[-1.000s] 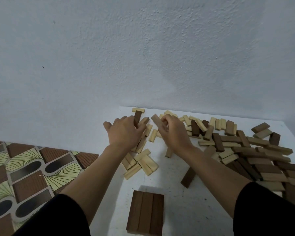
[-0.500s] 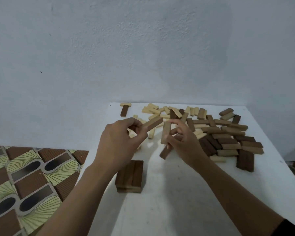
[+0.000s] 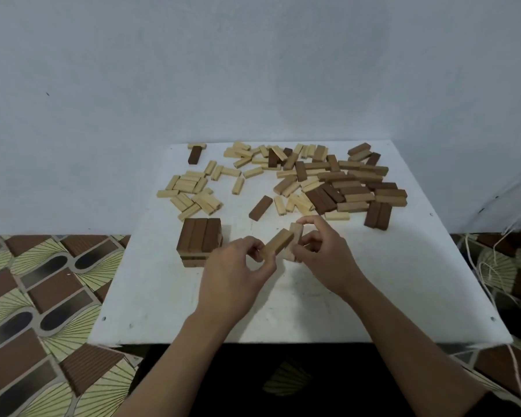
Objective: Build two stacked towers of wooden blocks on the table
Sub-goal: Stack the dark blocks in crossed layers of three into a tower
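A short stack of dark brown blocks (image 3: pixel 199 244) stands on the white table (image 3: pixel 373 296), left of centre, with three blocks side by side on top. Just to its right, my left hand (image 3: pixel 238 275) pinches a mid-brown block (image 3: pixel 278 245) by its near end, tilted up to the right. My right hand (image 3: pixel 328 254) holds a pale block (image 3: pixel 295 240) upright between fingers and thumb, touching the brown one. Both blocks hover above the table's middle.
Several pale blocks (image 3: pixel 190 191) lie scattered at the back left, and a heap of brown and pale blocks (image 3: pixel 343 182) at the back right. One dark block (image 3: pixel 260 207) lies alone between them. The table stands against a grey wall, with patterned floor on either side.
Both hands drew back from the far piles toward me, each carrying a block, and now meet over the table's middle. The camera tilted down, showing the whole table.
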{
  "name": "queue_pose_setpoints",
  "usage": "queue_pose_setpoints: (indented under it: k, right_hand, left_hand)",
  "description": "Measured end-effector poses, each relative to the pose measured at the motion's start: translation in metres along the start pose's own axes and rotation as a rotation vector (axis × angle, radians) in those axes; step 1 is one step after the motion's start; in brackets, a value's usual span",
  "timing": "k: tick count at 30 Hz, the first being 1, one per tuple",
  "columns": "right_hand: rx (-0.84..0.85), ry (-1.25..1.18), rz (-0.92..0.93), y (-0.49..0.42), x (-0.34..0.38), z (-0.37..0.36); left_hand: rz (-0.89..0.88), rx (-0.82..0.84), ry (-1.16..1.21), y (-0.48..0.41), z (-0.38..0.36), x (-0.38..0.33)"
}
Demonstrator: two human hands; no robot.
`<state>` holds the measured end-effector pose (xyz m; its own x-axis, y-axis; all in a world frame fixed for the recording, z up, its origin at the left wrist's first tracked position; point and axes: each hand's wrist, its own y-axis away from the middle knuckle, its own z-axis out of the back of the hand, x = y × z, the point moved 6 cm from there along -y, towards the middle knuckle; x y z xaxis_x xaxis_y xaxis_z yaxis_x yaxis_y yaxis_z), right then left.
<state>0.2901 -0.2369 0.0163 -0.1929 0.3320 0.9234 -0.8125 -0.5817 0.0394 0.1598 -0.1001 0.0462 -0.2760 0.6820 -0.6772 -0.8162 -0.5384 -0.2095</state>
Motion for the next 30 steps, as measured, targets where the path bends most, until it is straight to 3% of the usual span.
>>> queue_pose_setpoints:
  k: [12, 18, 25, 30]
  right_hand:
    - [0.017, 0.17, -0.014, 0.004, -0.02, -0.013]
    - [0.101, 0.295, 0.072, -0.006, -0.012, -0.022]
    - [0.091, 0.447, 0.311, -0.032, 0.008, -0.032]
    - [0.131, 0.6, 0.402, -0.06, 0.017, -0.047]
  left_hand:
    - [0.101, -0.033, -0.173, 0.027, -0.025, 0.038]
    - [-0.022, -0.021, -0.163, 0.027, -0.03, 0.038]
    - [-0.359, 0.112, -0.133, 0.019, -0.043, 0.027]
    - [-0.475, 0.118, -0.188, 0.013, -0.054, 0.027]
